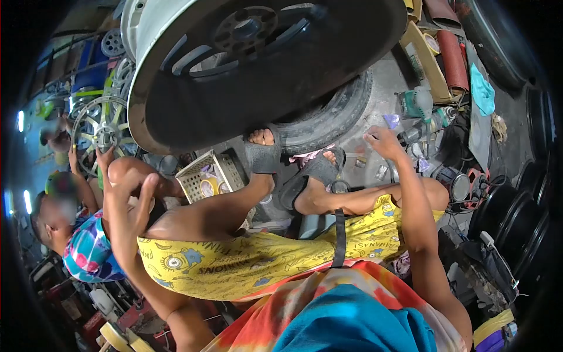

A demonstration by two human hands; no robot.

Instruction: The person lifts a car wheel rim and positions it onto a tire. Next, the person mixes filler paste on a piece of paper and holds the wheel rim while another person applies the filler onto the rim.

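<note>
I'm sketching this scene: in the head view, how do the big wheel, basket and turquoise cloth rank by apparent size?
1. Big wheel, probably helped by nearness
2. Basket, partly hidden
3. Turquoise cloth

The grey floor (384, 88) holds a big black tire (335, 122), a pale basket with holes (189, 185) and, toward its right edge, a green tool (419, 103) and dark round rims (505, 220)

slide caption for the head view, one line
Large wheel rim partly hiding a tire, the wearer's left hand and right hand both off the rim.
</note>
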